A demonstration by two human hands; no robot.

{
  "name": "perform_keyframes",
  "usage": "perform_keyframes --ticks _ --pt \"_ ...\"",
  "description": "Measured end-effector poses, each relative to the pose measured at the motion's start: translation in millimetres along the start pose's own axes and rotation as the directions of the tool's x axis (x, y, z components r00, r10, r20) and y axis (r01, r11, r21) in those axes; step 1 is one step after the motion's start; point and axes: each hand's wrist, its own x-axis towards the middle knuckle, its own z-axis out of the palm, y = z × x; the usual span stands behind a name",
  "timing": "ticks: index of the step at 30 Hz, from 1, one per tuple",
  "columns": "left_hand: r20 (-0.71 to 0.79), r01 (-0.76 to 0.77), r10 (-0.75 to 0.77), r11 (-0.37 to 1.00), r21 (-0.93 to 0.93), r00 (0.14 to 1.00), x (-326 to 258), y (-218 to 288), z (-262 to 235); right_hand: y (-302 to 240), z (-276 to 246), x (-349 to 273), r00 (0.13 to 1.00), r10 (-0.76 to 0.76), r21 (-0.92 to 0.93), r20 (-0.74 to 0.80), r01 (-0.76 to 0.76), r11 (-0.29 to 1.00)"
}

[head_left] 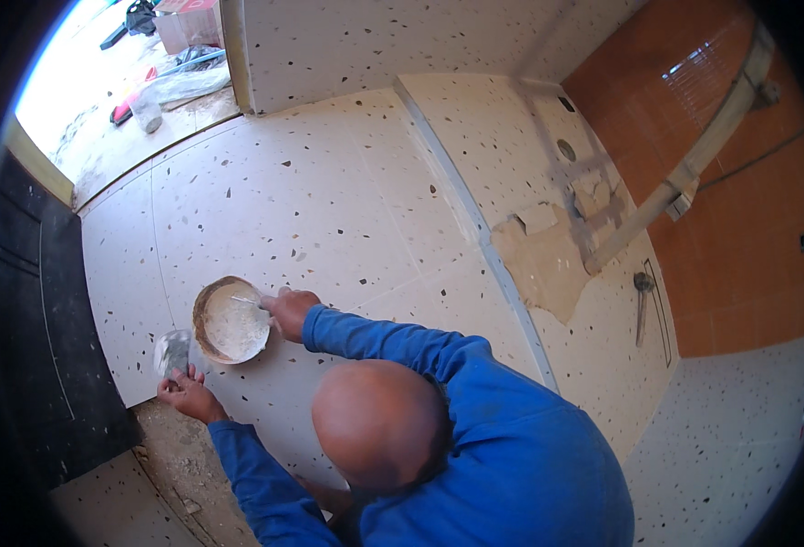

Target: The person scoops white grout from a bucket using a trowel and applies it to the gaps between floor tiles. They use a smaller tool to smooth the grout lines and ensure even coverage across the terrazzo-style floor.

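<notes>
Here, the round, partly brown-walled bowl point(199, 319) holds whitish, powdery material point(236, 328).

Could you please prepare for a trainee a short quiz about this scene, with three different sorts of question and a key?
1. True or false: the co-worker has a bare right hand and a bare left hand.
2. Fill in: the co-worker's long sleeves are ____.
3. Choose: the round bowl is nearer to (a) the black door, (b) the orange tiled wall.

Key: 1. True. 2. Blue. 3. a.
</notes>
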Motion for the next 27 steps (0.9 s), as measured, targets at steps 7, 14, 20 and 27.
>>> perform_keyframes --ticks 7,14,20,27 --pt "0.131 -0.199 0.179 0.967 0.159 0.975 12.8 -39.0 12.7 27.5 19.6 -7.8 0.999 0.035 0.021 -0.022 -0.034 0.999" --pt "0.093 -0.465 0.462 0.821 0.331 0.882 10.5 -35.0 37.1 44.1 20.0 -21.5 0.998 0.066 0.053 -0.012 -0.065 0.996" --pt "0.158 -0.535 0.549 0.643 0.548 0.821 11.4 -32.4 52.2 69.2 57.0 -5.7 0.997 -0.008 -0.024 -0.075 0.007 1.0" --pt "0.271 -0.315 0.234 0.897 0.311 0.934 -15.5 4.5 81.6 61.9 32.1 -23.1 0.996 0.039 -0.012 -0.076 -0.04 0.999"
